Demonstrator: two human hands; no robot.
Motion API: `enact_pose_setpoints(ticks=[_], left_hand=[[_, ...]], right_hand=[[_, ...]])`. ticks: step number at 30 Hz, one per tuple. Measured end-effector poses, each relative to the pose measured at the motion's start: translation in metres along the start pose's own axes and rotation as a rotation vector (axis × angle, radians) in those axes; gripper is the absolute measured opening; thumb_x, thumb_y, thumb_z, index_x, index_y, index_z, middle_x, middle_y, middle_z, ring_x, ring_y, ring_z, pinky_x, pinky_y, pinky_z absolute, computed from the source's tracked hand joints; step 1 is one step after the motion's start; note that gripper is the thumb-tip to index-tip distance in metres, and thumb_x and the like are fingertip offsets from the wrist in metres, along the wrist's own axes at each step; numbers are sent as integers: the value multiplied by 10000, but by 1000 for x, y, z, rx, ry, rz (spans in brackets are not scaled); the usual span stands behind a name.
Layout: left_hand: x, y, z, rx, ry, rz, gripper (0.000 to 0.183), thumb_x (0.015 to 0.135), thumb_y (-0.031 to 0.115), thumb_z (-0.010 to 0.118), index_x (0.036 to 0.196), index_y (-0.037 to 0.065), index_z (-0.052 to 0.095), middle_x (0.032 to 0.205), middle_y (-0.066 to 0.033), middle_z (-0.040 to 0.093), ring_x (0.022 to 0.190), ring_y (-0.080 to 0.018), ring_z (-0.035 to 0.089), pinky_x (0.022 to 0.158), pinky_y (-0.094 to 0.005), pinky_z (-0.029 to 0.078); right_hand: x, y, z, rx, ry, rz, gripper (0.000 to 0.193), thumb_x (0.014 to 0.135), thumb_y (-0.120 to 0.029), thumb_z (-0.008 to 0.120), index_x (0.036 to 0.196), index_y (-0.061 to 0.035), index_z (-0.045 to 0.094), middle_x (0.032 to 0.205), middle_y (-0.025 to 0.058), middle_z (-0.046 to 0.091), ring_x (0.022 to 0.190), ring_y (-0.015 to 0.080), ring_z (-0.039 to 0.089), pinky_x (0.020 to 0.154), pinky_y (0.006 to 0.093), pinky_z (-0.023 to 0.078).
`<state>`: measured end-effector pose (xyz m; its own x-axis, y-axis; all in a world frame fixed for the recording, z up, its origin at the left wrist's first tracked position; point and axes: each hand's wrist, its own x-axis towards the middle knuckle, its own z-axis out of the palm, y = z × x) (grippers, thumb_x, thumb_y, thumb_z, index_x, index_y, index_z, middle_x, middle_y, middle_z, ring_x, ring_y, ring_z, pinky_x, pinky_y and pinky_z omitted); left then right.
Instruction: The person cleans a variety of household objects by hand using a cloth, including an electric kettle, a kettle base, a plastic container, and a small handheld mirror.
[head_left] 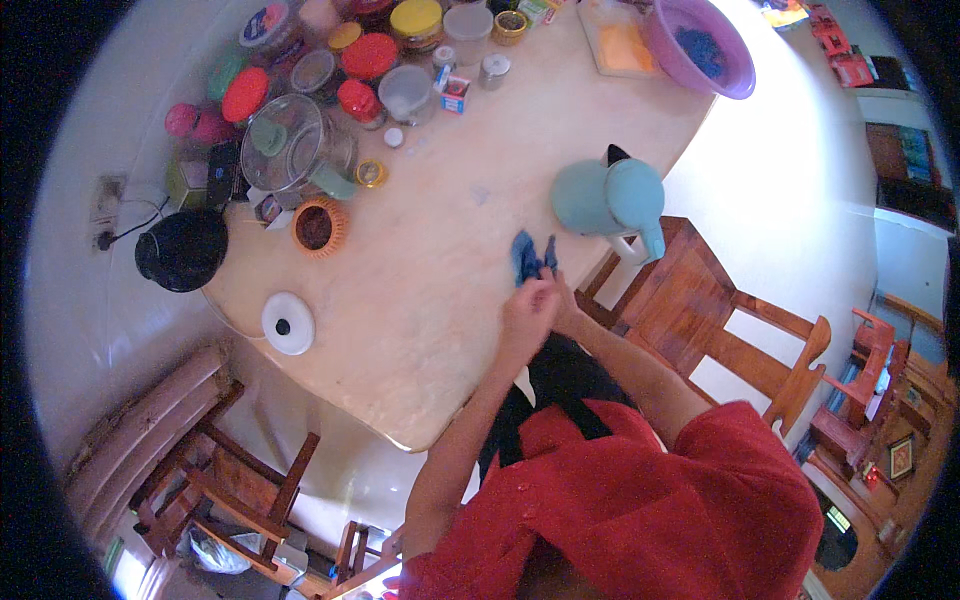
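My left hand [530, 310] and my right hand [567, 304] come together over the near edge of the table [430, 310]. A small crumpled dark blue cloth [525, 258] sticks out beyond their fingers in two folds. Both hands are closed on it, though the left partly covers the right one's fingers. Just past the cloth, to the right, stands a teal lidded jug [592, 197] with its handle toward me. Neither hand touches it.
Jars and tubs, some with red lids [370, 56], crowd the far left. Near them are a clear jug [285, 145], an orange pot [319, 228], a black vessel [182, 250] and a white lid [288, 323]. A purple basin [735, 75] stands far right; a wooden chair [675, 275] adjoins the table.
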<state>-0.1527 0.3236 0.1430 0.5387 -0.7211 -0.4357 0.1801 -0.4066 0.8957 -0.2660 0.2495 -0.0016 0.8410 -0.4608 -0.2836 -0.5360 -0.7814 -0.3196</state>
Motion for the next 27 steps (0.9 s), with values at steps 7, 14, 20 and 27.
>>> enact_pose_setpoints(ticks=[7,14,20,27], left_hand=[[51,43,156,43,54,114,468,693,323,667,1020,-3,589,956,-142,628,901,-288,580,797,-370,440],[75,48,206,-492,22,-490,335,691,292,710,901,61,586,801,-9,578,757,-103,544,661,-288,434],[73,28,205,-319,162,-351,342,634,277,665,756,-34,592,650,-107,595,616,-198,551,588,-353,437],[37,21,130,-154,111,-297,186,640,165,675,718,29,574,618,-28,559,521,-120,530,454,-261,446]], right_hand=[[-34,32,-5,266,-37,178,370,686,-147,678,1009,-101,503,1071,154,475,1009,367,478,879,458,389],[-67,77,-15,347,16,182,420,682,-134,673,1062,-79,504,1091,161,478,1068,355,435,885,443,373],[-81,115,6,1220,49,206,431,742,-156,645,1126,-38,489,1129,148,490,1105,311,439,921,385,359],[-76,131,-39,531,-196,166,424,712,-207,656,1080,-39,529,1072,229,533,963,384,523,809,442,433]])
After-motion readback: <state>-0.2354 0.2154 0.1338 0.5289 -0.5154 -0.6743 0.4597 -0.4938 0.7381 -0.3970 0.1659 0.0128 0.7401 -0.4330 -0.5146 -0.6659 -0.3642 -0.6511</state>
